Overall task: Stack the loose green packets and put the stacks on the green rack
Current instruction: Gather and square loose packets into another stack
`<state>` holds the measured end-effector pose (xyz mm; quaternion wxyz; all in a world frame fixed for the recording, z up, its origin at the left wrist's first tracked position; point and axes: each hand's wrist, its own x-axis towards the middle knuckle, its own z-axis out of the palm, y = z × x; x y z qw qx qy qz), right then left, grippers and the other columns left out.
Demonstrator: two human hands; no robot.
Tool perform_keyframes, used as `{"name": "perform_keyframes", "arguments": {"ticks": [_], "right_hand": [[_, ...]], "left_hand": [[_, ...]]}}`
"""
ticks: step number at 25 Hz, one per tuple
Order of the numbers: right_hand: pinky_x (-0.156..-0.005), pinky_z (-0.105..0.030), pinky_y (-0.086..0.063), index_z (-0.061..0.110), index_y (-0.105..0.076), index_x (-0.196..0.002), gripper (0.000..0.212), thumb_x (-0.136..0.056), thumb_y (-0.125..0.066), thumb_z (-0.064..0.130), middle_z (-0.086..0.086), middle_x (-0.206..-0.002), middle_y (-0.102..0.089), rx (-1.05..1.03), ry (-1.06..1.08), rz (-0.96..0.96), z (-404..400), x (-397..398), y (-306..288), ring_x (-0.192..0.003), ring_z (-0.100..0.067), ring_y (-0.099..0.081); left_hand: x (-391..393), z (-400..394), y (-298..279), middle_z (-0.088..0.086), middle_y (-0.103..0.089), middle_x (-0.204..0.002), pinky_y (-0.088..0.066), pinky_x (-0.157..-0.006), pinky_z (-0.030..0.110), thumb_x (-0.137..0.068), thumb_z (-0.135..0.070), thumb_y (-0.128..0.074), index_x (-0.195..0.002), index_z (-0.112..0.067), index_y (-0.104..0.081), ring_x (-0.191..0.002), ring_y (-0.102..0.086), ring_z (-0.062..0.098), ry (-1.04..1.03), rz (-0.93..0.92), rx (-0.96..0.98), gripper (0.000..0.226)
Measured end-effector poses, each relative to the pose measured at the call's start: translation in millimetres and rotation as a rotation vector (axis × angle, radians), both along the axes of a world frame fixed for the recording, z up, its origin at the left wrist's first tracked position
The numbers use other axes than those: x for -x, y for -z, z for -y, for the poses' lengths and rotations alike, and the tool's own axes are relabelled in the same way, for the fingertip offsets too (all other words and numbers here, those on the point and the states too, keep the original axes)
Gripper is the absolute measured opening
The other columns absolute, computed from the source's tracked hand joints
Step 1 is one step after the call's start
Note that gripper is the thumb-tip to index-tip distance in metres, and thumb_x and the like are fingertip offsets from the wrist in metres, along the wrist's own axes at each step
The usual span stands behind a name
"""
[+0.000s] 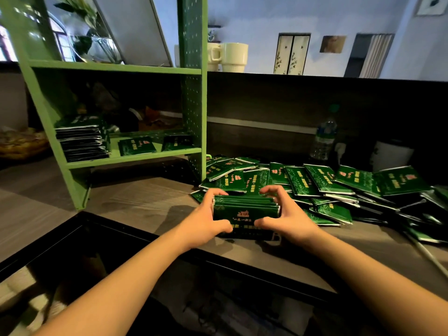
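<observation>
Head camera looks down on our two bare forearms reaching toward twelve o'clock over a grey wood-grain counter (150, 202). Between our hands we hold a squared bundle of dark green foil packets (244, 209), standing on edge on the counter. Our left hand (208, 214) curls around the bundle's nine o'clock end, thumb across the near face and fingers over the far side. Our right hand (283, 214) does the same at the three o'clock end, fingers arched over the top edge.

Beyond the bundle, from twelve round to three o'clock, lies a loose heap of green printed packets (322, 185), overlapping one another across the counter.

At ten o'clock stands the green perforated metal rack (191, 93). On its lower shelf a tall stack of green packets (82, 139) sits at the nine o'clock end, with two low piles beside it.

At twelve o'clock, on a dark ledge, stand two cream ceramic mugs (230, 57). At two o'clock a clear plastic water bottle (324, 139) stands behind the heap.
</observation>
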<state>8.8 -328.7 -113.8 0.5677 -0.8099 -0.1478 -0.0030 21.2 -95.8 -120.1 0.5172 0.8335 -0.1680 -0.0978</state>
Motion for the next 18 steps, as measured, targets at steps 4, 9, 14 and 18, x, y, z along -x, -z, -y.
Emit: {"name": "perform_keyframes", "arguments": {"ticks": [4, 9, 14, 18], "right_hand": [[-0.089, -0.036, -0.056, 0.020, -0.057, -0.111, 0.057, -0.063, -0.090, 0.019, -0.008, -0.106, -0.073, -0.054, 0.072, -0.034, 16, 7, 15, -0.102, -0.024, -0.070], [-0.076, -0.030, -0.060, 0.024, -0.059, -0.106, 0.046, -0.072, -0.082, 0.001, -0.004, -0.096, -0.075, -0.105, 0.130, -0.102, 42, 20, 0, -0.088, -0.017, -0.074], [-0.082, -0.026, -0.058, 0.024, -0.059, -0.112, 0.053, -0.070, -0.085, 0.005, 0.002, -0.097, -0.076, -0.150, 0.207, -0.091, 47, 26, 4, -0.087, -0.008, -0.073], [-0.082, -0.025, -0.055, 0.026, -0.061, -0.100, 0.042, -0.073, -0.080, 0.000, 0.006, -0.092, -0.077, -0.216, 0.182, -0.093, 51, 27, 0, -0.088, -0.008, -0.073]], "left_hand": [[5, 22, 8, -0.003, -0.063, -0.124, -0.048, -0.107, 0.048, -0.087, -0.011, -0.070, -0.129, -0.036, -0.039, -0.115, -0.061, 0.015, -0.010, 0.020, 0.024, 0.058], [0, 38, 3, -0.001, -0.065, -0.113, -0.051, -0.098, 0.045, -0.087, -0.021, -0.066, -0.114, -0.033, -0.060, -0.107, -0.062, 0.021, -0.099, 0.171, 0.165, 0.030], [-44, 34, 2, -0.006, -0.066, -0.105, -0.047, -0.085, 0.031, -0.091, -0.027, -0.071, -0.098, -0.028, -0.071, -0.104, -0.059, 0.013, -0.402, 0.476, 0.049, 0.007], [-70, 24, 1, -0.009, -0.066, -0.110, -0.040, -0.099, 0.032, -0.081, -0.037, -0.081, -0.104, -0.028, -0.074, -0.112, -0.053, 0.012, -0.237, 0.539, -0.213, 0.026]]}}
